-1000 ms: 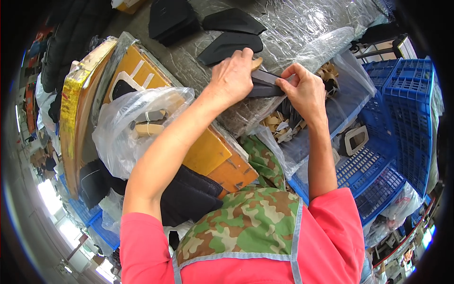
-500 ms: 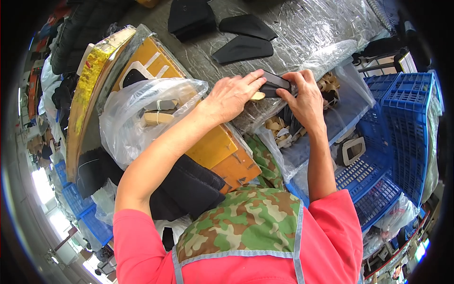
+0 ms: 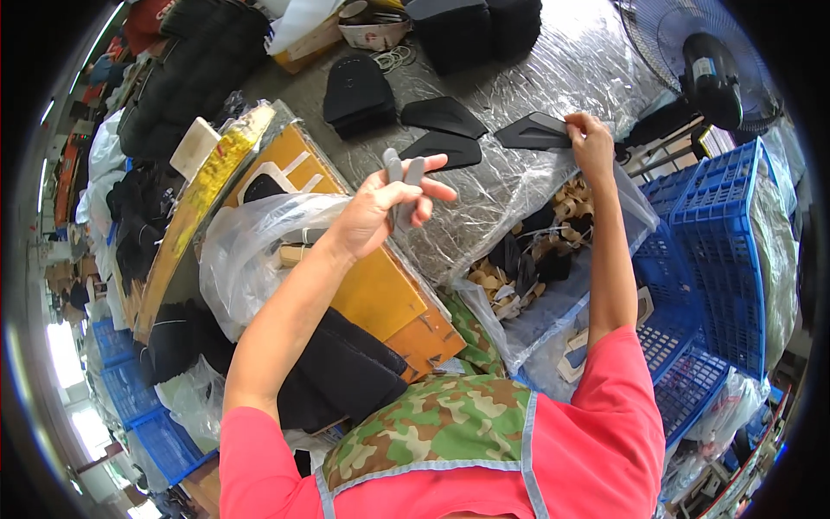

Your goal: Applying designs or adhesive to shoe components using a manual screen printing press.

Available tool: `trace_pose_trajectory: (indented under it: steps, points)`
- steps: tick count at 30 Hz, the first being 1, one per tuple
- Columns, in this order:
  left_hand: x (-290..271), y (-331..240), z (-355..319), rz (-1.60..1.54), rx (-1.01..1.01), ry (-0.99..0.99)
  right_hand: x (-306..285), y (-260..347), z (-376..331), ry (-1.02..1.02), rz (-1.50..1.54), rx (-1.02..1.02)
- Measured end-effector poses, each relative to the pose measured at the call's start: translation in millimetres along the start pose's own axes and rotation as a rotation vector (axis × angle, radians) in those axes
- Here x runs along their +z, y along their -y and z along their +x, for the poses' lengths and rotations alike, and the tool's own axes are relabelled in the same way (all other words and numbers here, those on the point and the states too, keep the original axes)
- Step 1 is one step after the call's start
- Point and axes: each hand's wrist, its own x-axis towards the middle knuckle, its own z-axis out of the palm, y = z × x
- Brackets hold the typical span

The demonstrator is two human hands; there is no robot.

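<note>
Pinched between thumb and fingertips, a black wedge-shaped piece (image 3: 534,132) hangs from the right hand (image 3: 590,145), which reaches out toward one o'clock over the table (image 3: 553,60) and its crinkled plastic sheet. The left hand (image 3: 385,203) holds a small grey strip (image 3: 399,186) loosely between its fingers, near the middle of the view, with the other fingers spread.

Going by size: the plastic-covered table fills the top, from eleven to one o'clock. A fan (image 3: 713,65) stands at two o'clock. Blue crates (image 3: 722,225) stack at three to four o'clock. A yellow board (image 3: 380,294) leans at nine o'clock, with a clear bag (image 3: 246,259) lying across it. An open bag of tan and black offcuts (image 3: 527,259) sits just under the right forearm. Three more black pieces (image 3: 441,117) lie on the sheet at twelve o'clock.

Risks, as I judge them: the right grip takes only the tip of the wedge piece, so it could swing or slip and fall into the offcut bag, where it would be hard to find among similar scraps. The slick sheet may let a set-down piece slide into its neighbours. The grey strip is held lightly and could drop onto the board or the clear bag. Air from the fan, if running, might lift the thin parts.
</note>
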Motion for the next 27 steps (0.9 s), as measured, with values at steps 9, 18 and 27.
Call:
trace_pose_trajectory:
  steps: [9, 18, 27]
  points:
    - [17.1, -8.3, 1.6, 0.068, 0.01, 0.107, -24.2, 184.9, -52.3, 0.494, 0.817, -0.116]
    - [17.6, 12.5, 0.4, 0.398, -0.089, -0.201, -21.7, 171.4, -70.5, 0.507, 0.903, 0.068]
    - [39.3, -0.7, -8.5, 0.693, 0.195, -0.191, -23.6, 159.8, -84.0, 0.673, 1.284, 0.195]
